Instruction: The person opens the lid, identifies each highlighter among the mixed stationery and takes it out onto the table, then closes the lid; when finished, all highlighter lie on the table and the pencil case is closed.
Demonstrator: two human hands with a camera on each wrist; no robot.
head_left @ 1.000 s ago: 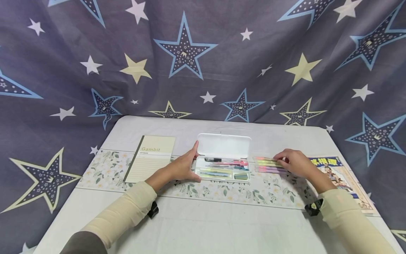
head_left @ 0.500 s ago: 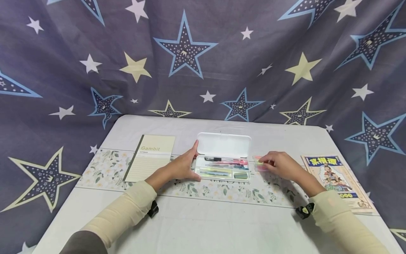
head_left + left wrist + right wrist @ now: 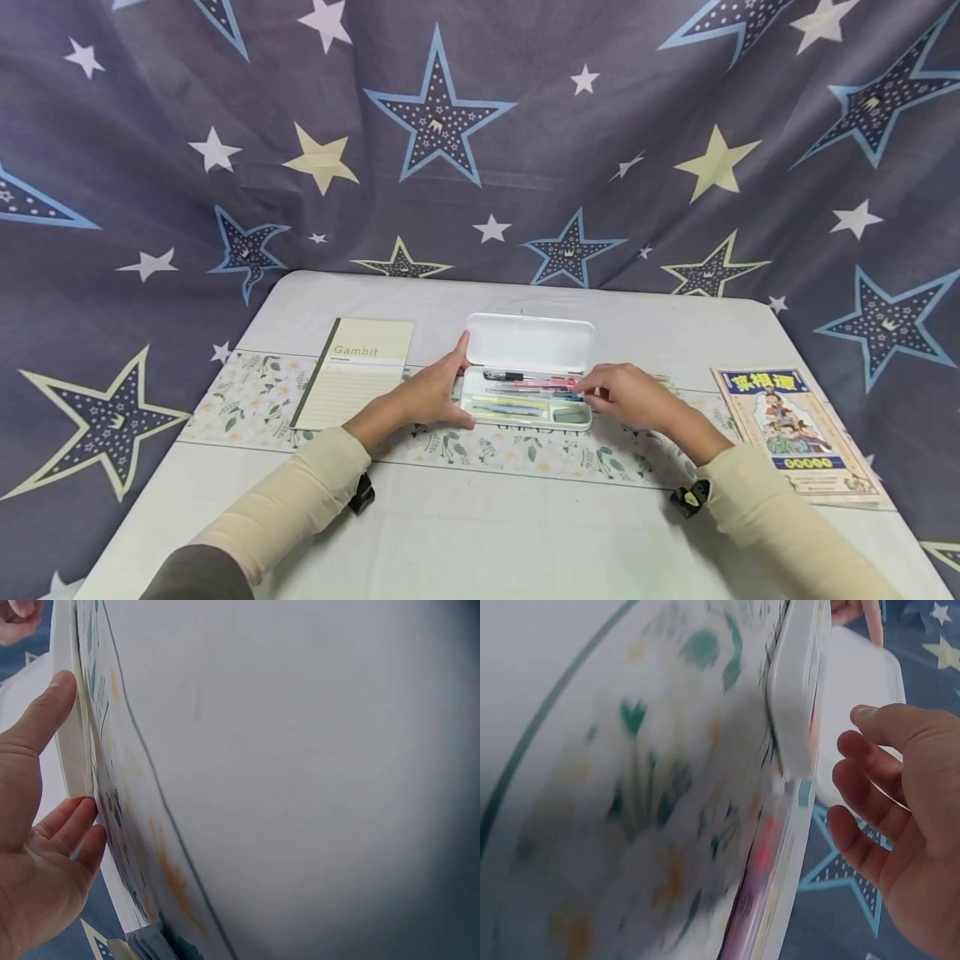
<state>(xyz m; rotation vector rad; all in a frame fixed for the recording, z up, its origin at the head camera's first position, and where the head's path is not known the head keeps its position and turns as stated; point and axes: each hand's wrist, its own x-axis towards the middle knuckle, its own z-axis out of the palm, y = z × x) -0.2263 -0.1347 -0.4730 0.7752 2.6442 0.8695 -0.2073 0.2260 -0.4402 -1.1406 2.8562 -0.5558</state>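
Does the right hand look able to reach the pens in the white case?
Probably yes: the white case is open, the right hand is beside the pens, and the left hand is at the opposite end.

2 bare hands are working here: 1 left hand (image 3: 431, 392) and 1 right hand (image 3: 630, 396). 2 pale sleeves (image 3: 300, 500) are covering the arms, and 2 black wrist devices (image 3: 362, 495) are showing, 1 per arm. 1 white pencil case (image 3: 529, 343) is lying open. Several pens (image 3: 501, 377) are lying inside, overlapping too closely for an exact count. At least 1 pink-and-purple stick (image 3: 759, 866) is lying beside it. 1 notebook (image 3: 352, 375), 1 illustrated book (image 3: 795, 433) and 1 table (image 3: 480, 533) are showing, while 1 curtain (image 3: 525, 192) is displaying 2 plain yellow stars (image 3: 322, 160).
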